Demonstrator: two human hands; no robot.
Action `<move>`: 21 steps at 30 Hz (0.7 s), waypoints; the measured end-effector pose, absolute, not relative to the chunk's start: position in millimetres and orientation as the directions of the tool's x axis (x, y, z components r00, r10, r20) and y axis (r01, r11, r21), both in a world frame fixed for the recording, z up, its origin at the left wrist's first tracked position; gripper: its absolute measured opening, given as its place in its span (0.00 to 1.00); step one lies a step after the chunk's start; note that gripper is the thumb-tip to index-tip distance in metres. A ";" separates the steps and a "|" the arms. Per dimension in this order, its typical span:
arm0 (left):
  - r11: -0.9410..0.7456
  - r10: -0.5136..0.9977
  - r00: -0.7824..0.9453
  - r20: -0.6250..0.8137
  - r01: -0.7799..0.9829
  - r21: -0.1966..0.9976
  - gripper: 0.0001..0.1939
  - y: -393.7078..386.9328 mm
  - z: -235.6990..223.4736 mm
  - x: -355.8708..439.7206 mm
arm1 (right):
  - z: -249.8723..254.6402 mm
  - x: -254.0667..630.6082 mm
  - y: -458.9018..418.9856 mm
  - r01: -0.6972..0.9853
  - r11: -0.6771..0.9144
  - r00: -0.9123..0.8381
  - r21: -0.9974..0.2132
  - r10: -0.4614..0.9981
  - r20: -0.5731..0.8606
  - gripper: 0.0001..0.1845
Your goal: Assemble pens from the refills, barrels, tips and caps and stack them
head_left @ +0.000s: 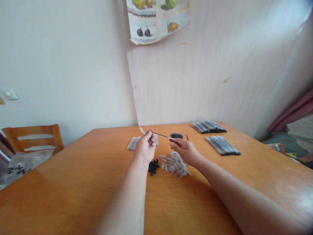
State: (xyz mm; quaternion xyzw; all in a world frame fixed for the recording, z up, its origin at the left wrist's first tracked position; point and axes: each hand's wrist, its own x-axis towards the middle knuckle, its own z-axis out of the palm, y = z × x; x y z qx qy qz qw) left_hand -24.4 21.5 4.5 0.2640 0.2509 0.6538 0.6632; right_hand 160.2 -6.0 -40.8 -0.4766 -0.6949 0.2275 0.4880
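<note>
My left hand (146, 147) is closed around a translucent white pen barrel (142, 131) that slants up out of the fist. A thin dark pen refill (160, 134) also runs from its fingertips toward the right. At the refill's far end, my right hand (184, 150) pinches a small white plastic piece (172, 138); I cannot tell whether the two are joined. Under the hands lie a heap of white plastic pieces (176, 164) and a small pile of black plugs (154, 167). A row of white barrels (132, 143) sits partly hidden behind my left hand.
Dark refills (176, 135) are bunched beyond my right hand. Two batches of pens with black ends, one farther back (207, 126) and one nearer (223, 145), lie on the right of the wooden table (85, 182). A chair (34, 137) with a plastic bag stands left.
</note>
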 end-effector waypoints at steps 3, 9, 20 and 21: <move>0.071 0.997 0.072 -0.026 -0.738 0.672 0.04 18.1 4.5 -19.5 | -36.5 154.8 -11.4 0.314 0.457 -0.083 -0.832 0.886 0.456 0.26; 0.189 0.977 0.207 -0.059 -0.694 0.694 0.05 10.3 1.5 -6.9 | -18.3 144.6 -24.6 0.073 0.485 -0.045 -0.871 0.874 0.483 0.26; 0.282 0.931 0.364 0.027 -0.766 0.578 0.36 6.4 8.4 -24.7 | -1.6 132.9 -48.5 0.001 0.559 -0.107 -0.829 0.824 0.556 0.18; 0.283 0.927 0.373 0.044 -0.771 0.571 0.37 6.3 8.0 -25.4 | -2.0 131.7 -49.7 0.014 0.560 -0.130 -0.828 0.822 0.554 0.18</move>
